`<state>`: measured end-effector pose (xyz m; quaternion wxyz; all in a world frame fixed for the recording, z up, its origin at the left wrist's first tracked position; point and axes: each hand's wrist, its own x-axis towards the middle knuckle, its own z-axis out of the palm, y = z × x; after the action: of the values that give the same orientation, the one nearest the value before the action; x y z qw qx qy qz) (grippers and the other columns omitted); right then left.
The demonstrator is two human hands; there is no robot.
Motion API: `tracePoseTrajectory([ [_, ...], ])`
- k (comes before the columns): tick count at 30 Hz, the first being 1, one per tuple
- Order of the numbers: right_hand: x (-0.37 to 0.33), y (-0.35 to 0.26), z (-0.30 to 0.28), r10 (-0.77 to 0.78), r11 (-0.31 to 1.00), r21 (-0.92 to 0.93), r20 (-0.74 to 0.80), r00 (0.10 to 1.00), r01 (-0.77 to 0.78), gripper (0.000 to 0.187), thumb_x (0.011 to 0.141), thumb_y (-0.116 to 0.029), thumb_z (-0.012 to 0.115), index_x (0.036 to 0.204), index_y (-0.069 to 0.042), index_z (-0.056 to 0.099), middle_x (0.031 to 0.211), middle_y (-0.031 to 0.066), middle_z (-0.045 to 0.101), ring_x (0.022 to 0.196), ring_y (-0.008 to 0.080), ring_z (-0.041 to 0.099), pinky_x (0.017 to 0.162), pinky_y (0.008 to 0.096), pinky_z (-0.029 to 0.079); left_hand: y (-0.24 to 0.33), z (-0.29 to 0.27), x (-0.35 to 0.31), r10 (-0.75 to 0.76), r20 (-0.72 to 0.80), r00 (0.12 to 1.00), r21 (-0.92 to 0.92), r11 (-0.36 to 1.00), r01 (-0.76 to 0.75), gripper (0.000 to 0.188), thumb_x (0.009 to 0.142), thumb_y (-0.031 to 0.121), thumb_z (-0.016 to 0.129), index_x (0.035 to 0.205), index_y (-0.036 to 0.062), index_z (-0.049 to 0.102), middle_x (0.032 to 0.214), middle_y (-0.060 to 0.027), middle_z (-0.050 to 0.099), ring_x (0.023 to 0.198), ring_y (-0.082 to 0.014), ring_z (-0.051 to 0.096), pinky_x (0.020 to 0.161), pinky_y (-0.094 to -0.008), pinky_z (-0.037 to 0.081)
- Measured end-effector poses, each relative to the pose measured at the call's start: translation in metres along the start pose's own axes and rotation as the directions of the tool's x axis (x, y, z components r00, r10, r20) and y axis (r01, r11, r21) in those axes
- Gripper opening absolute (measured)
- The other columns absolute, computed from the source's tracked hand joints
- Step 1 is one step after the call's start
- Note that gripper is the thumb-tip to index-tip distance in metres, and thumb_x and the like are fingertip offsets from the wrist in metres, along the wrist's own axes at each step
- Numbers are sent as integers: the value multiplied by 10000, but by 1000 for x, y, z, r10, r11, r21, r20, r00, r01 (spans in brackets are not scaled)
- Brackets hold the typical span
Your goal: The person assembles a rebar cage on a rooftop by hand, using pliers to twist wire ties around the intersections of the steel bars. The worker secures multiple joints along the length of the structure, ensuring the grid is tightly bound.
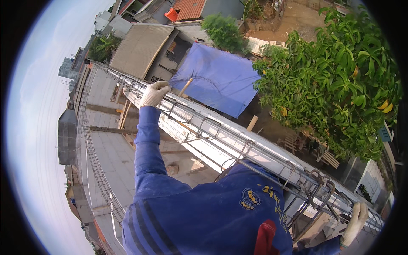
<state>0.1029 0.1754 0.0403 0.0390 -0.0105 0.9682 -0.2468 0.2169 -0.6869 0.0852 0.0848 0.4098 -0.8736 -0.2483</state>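
A long rebar cage (238, 142) of steel bars and square stirrups runs diagonally along the top of a white wall, passing close to my chest. My left hand (154, 94), in a white knit glove, is closed at the cage's far part, thumb and fingers pinched together. Thin dark wires (204, 80) arc out from its fingertips over the blue tarp below. At the lower right my right hand (356, 224), gloved too, lies over the cage with its fingers bent round the bars. Several bent bar ends (316, 187) crowd together between my body and that hand.
Far below lie a blue tarp (216, 76) and dirt ground. A leafy tree (335, 85) rises close on the right. Another thin rebar cage (97, 165) runs along the grey block wall (112, 153) at left. Wooden stubs (252, 123) jut out past the wall.
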Motion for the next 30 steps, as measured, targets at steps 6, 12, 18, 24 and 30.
tracePoseTrajectory([
  [6, 1, 4, 2, 59, 990, 132, 3, 998, -58, 374, 1105, -315, 631, 1072, 57, 630, 1009, 148, 588, 968, 266, 532, 935, 374, 441, 7, -35, -27, -37, 54, 998, 219, 976, 24, 333, 858, 244, 841, 1091, 5, 835, 988, -138, 831, 964, -216, 785, 904, -347, 602],
  [12, 5, 33, 1, 73, 996, 56, 20, 997, -75, 394, 1095, -320, 668, 1126, 73, 661, 1076, 148, 644, 1024, 266, 570, 979, 379, 450, 0, -26, -43, -65, 5, 998, 492, 869, 54, 395, 714, 269, 875, 1027, 32, 835, 1003, -199, 815, 977, -346, 788, 913, -425, 612],
  [18, 3, -4, -8, 97, 995, -15, 105, 990, -96, 424, 1093, -344, 683, 1150, 76, 679, 1109, 139, 659, 1059, 255, 587, 997, 376, 452, -23, -23, -35, -22, -65, 998, 470, 881, 51, 300, 753, 239, 844, 1007, 83, 880, 899, -163, 822, 855, -315, 800, 829, -414, 623],
  [24, -1, -9, -6, 87, 996, 1, 66, 994, -87, 411, 1094, -342, 680, 1103, 68, 660, 1055, 125, 633, 1016, 242, 562, 958, 375, 450, -23, -36, -29, -108, -1, 994, 237, 966, 105, 298, 800, 203, 842, 1048, 41, 870, 834, -135, 815, 739, -208, 773, 739, -356, 619],
  [30, -2, -10, -6, 32, 999, 10, 21, 999, -32, 387, 1095, -323, 664, 1033, 56, 619, 967, 113, 571, 938, 239, 520, 893, 374, 436, -12, -28, -25, -23, -34, 999, 346, 938, 33, 415, 838, 356, 848, 1087, 24, 856, 1003, -148, 838, 937, -288, 797, 888, -400, 614],
])
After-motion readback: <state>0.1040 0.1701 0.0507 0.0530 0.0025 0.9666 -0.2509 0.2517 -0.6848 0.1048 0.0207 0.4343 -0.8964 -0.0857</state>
